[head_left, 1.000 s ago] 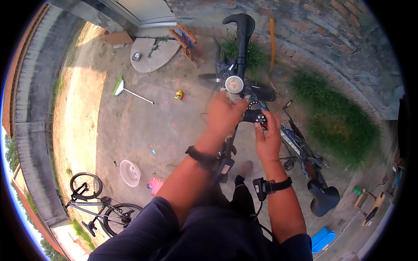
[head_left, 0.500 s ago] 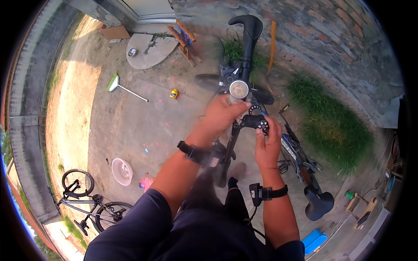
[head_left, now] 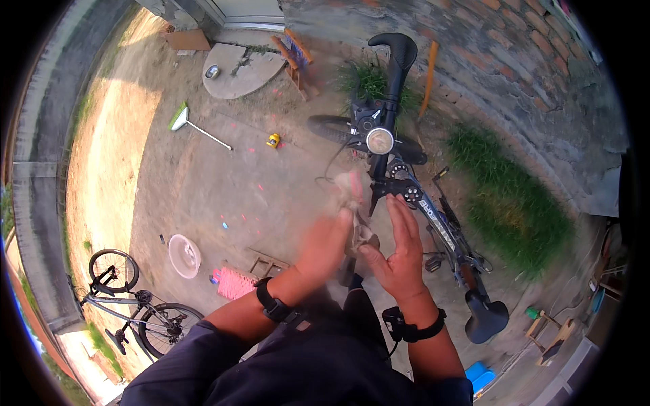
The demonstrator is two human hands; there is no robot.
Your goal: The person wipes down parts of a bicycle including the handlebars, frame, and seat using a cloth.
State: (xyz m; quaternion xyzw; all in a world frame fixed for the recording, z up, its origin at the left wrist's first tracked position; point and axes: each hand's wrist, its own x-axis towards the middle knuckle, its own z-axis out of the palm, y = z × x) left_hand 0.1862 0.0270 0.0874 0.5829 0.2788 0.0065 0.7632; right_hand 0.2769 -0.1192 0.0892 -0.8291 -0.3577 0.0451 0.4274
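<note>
Before me stands a bicycle with black handlebars [head_left: 392, 95]; a round silver-rimmed disc [head_left: 380, 141] sits on the bar. My left hand [head_left: 321, 250], smeared by motion, is left of the bar and seems closed on a crumpled, pale pinkish cloth [head_left: 349, 189]. That cloth hangs between my two hands, and its outline is partly blurred. My right hand [head_left: 398, 254] is open, fingers stretched and thumb apart, just below the black stem clamp [head_left: 399, 186]. Its thumb is close to the cloth's lower part; whether they touch I cannot tell. The near handlebar end is mostly hidden behind my hands.
The bicycle's saddle [head_left: 487, 318] is at lower right, beside grass [head_left: 514, 196] along a brick wall. A second bicycle [head_left: 135, 312] lies left, near a pale basin [head_left: 177, 256]. A broom [head_left: 203, 134] and a yellow object [head_left: 273, 140] are on the ground.
Both hands have left the bicycle's stem and come nearer to me. My right hand has let go and spread its fingers. The cloth now shows between them, and the handlebars have turned slightly.
</note>
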